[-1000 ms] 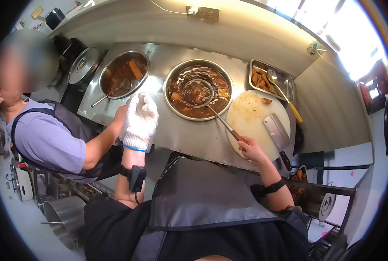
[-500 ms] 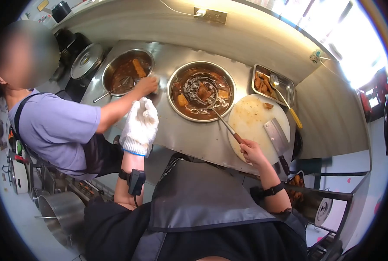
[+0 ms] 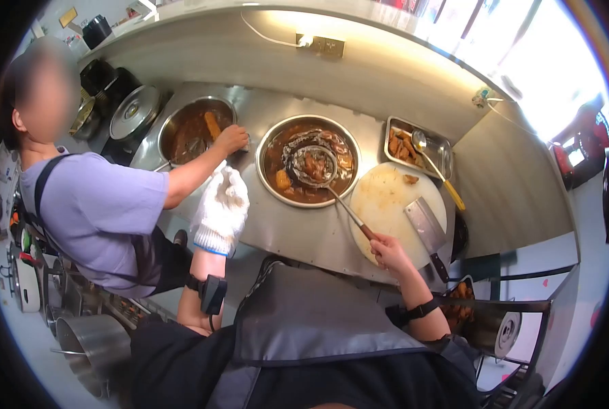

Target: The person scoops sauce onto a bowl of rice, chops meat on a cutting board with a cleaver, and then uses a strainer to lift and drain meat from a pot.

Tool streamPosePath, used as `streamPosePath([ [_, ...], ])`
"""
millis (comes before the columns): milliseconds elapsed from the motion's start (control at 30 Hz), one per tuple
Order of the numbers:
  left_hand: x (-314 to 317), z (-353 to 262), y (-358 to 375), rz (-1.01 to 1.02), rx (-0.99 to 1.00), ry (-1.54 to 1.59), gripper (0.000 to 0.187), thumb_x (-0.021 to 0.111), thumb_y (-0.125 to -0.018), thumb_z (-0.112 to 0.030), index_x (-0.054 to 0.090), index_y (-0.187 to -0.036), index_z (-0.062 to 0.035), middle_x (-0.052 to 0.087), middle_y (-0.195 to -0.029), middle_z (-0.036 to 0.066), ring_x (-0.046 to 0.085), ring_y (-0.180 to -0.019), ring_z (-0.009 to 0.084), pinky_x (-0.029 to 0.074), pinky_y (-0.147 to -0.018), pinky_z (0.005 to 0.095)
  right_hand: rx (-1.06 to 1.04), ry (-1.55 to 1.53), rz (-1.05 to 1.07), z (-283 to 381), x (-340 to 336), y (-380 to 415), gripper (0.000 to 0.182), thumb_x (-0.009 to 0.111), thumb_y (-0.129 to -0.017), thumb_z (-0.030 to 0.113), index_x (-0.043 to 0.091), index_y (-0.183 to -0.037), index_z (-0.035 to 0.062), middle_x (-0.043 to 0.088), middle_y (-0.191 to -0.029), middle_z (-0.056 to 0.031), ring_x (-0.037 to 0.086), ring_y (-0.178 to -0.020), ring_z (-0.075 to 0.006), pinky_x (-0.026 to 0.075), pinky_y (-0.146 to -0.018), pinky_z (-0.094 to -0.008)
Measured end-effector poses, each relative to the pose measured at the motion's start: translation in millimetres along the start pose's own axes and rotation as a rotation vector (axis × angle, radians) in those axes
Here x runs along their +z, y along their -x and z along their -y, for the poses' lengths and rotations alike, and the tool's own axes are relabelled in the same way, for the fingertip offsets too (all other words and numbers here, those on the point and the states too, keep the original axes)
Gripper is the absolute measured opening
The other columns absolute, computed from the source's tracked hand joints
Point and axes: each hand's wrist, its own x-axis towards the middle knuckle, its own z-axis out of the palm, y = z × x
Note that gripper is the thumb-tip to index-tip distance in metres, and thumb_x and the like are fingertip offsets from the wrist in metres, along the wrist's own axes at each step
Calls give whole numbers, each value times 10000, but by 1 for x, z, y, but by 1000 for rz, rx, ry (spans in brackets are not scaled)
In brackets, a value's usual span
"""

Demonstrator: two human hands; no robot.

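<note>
My right hand (image 3: 391, 253) grips the wooden end of a long-handled strainer (image 3: 351, 217). The strainer's round head rests in the broth of the middle pot (image 3: 263, 178), with brown pieces of food in it. A yellow-brown chunk (image 3: 283, 179) floats at the left of that pot. In a white glove, my left hand (image 3: 223, 208) is raised in front of the table's edge, palm up, fingers loosely curled and nothing visible in it. It is near a co-worker's forearm. Right of the pot, a cleaver (image 3: 425, 225) lies on a round white board (image 3: 379, 198) with a small brown piece.
At the left a co-worker in a purple shirt (image 3: 107, 204) reaches over a second pot (image 3: 165, 140) of broth. A metal tray (image 3: 442, 153) with fried pieces and a yellow-handled spoon (image 3: 448, 187) stands at the back right. A lidded pot (image 3: 135, 112) sits at the far left.
The strainer's head has risen nearer the surface and now shows its round rim with food inside. The co-worker's hand has moved slightly toward the left pot. The whole view has shifted a little.
</note>
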Motion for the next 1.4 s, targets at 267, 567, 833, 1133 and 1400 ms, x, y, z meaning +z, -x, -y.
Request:
streamPosePath([
  [267, 11, 10, 7, -23, 4, -42, 158, 522, -954, -194, 595, -1034, -79, 642, -929, 46, 625, -762, 156, 510, -571, 247, -9, -6, -7, -10, 16, -2, 92, 504, -935, 150, 554, -896, 84, 428, -656, 41, 320, -424, -36, 241, -369, -211],
  [567, 2, 9, -1, -42, -51, -2, 214, 532, -958, -252, 595, -1080, -87, 653, -903, 37, 647, -785, 170, 524, -606, 282, 7, -22, 13, -12, 9, -7, 188, 499, -955, 137, 572, -1109, 57, 454, -693, 27, 338, -444, -36, 247, -371, -199],
  [833, -5, 6, -13, 17, -85, 7, 207, 537, -955, -242, 589, -1084, -89, 641, -965, 39, 637, -837, 168, 522, -617, 271, -16, -25, -26, -17, 16, -7, 145, 508, -954, 182, 567, -1027, 71, 436, -658, 25, 326, -410, -44, 237, -357, -211],
  [1133, 3, 7, -7, -28, -65, 10, 184, 545, -945, -231, 619, -1048, -97, 651, -958, 39, 639, -829, 170, 524, -611, 260, -13, -60, 30, -33, -1, -13, 222, 474, -985, 216, 550, -1113, 52, 486, -699, 2, 382, -438, -61, 291, -374, -221],
  [1400, 3, 8, -2, 10, -85, 58, 189, 543, -944, -223, 619, -1043, -81, 651, -955, 50, 635, -851, 192, 529, -631, 273, 119, 83, -34, -23, 12, -10, 116, 473, -954, 179, 519, -935, 74, 490, -704, -6, 412, -488, -71, 324, -395, -233],
])
